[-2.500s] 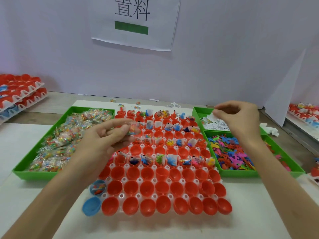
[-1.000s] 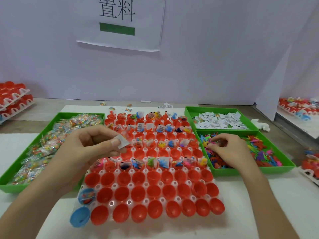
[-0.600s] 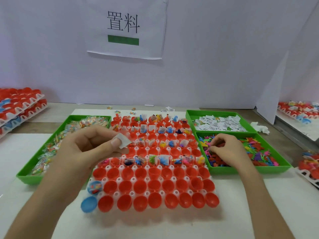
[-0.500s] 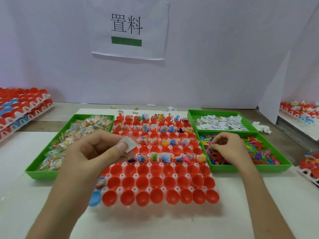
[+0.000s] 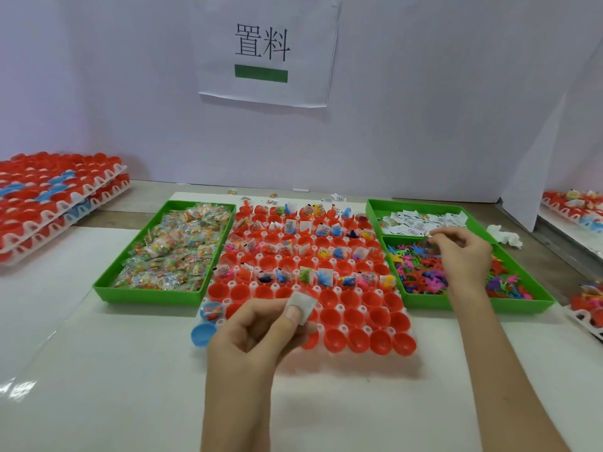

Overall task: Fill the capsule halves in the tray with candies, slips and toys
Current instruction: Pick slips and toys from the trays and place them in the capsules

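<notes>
1. While the left hand (image 5: pixel 257 334) hangs over the near rows of the capsule tray (image 5: pixel 342 307), its thumb and forefinger are clamped on a white slip (image 5: pixel 303 303), with the other fingers curled beneath.
2. The right hand (image 5: pixel 463 252) is over the far edge of the toy tray (image 5: pixel 473 305), close to the slip tray (image 5: pixel 372 208). Its fingers are curled with the tips drawn together, but I cannot tell whether they hold anything.
3. The capsule tray lies on the table (image 5: pixel 98 370), between the green candy tray (image 5: pixel 156 296) on the left and the two green trays on the right.
4. Its far rows of capsule halves (image 5: pixel 359 342) hold toys and slips. In the three nearest rows, the red halves that show are empty.
5. At the near left corner sits an empty blue half (image 5: pixel 202 334). The half just behind it (image 5: pixel 212 311) holds candies.
6. Wrapped candies (image 5: pixel 176 252) fill the left tray, white paper slips (image 5: pixel 421 220) lie heaped in the far right tray, and coloured toys (image 5: pixel 421 275) fill the near right one.
7. Stacked trays of red and blue halves (image 5: pixel 49 197) stand at the far left of the table, and a paper sign (image 5: pixel 264 50) hangs on the wall.
</notes>
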The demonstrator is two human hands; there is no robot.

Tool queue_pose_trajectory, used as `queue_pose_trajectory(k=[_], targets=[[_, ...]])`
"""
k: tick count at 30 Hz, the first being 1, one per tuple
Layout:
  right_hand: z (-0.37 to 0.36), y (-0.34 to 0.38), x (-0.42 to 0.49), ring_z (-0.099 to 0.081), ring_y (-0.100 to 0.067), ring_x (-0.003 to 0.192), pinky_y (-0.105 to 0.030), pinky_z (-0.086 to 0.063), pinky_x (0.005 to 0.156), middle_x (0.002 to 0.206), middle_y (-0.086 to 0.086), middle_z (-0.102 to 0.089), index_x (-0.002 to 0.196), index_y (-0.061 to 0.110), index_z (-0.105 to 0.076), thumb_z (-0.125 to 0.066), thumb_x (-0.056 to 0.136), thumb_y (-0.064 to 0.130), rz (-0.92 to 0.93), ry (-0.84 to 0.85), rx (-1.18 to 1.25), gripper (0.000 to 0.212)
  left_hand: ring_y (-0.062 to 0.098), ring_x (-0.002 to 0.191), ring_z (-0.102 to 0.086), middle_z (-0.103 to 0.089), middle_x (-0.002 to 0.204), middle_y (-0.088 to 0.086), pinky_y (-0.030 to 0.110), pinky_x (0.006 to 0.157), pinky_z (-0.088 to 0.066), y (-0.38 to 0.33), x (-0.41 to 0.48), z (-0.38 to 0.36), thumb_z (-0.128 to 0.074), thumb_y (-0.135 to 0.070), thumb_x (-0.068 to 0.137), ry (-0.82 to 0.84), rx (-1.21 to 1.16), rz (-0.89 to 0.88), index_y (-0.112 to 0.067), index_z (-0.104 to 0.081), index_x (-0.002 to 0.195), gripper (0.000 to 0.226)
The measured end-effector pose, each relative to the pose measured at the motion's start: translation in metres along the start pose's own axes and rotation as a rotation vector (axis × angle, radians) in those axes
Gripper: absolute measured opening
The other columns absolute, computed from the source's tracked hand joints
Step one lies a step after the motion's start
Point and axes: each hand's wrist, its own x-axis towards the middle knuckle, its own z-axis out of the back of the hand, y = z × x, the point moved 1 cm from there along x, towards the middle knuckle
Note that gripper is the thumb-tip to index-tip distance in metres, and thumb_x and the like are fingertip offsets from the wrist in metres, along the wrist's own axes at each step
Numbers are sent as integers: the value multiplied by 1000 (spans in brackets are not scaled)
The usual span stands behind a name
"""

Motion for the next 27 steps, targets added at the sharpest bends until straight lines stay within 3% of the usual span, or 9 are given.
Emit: queue_pose_trajectory(k=[4,6,11,14,16,21,24,27], targets=[[1,38,-27,-69,-16,79,-18,-52,62,80,1,-72,78,21,-70,-60,89,-2,-22,174,222,28,23,68,-74,-74,71,10,21,61,-57,-8,-2,-8,-78,-36,49,-29,-38,-25,-19,-76,66,24],[-1,59,-56,-69,-10,70,-17,-55,65,73,5,-72,77,20,-71,-57,89,-4,2,309,332,30,23,71,-74,-74,73,10,22,63,-57,-7,-4,-12,-78,-38,51,-33,-33,-27,-19,-76,67,25],[-8,91,-141,-69,-14,72,-22,-57,69,76,0,-72,78,20,-74,-58,89,-5,43,492,530,31,24,76,-75,-76,78,12,23,66,-58,-4,-13,-23,-77,-40,56,-52,-35,-36,-20,-78,74,27],[-7,92,-178,-71,-21,83,-29,-58,78,86,-6,-74,81,21,-78,-74,73,15,11,511,591,11,21,75,-74,-76,78,10,24,67,-58,-2,-17,-26,-79,-41,54,-82,-40,-35,-20,-79,75,30],[-7,89,-190,-72,-19,84,-26,-58,76,86,-6,-76,80,22,-79,-76,64,23,-18,487,613,17,20,76,-73,-77,80,10,25,68,-59,-1,-18,-25,-79,-42,54,-90,-35,-30,-18,-80,78,34],[-6,83,-196,-70,-11,74,-17,-53,64,78,-2,-75,78,21,-77,-75,77,0,38,437,539,22,20,77,-73,-77,83,10,22,64,-57,3,-15,-25,-80,-40,54,-122,-93,14,-16,-81,81,36],[-5,81,-198,-72,-13,75,-18,-55,63,80,-2,-76,83,25,-76,-75,81,0,98,479,462,25,17,74,-72,-76,80,11,21,64,-56,6,-14,-25,-81,-38,58,-113,-105,14,-14,-81,79,32],[-5,76,-199,-73,-15,74,-21,-56,62,79,-1,-76,83,23,-76,-76,82,-2,132,418,399,25,16,73,-71,-75,81,12,20,64,-55,9,-15,-25,-81,-32,64,-53,-122,40,-11,-81,82,28]])
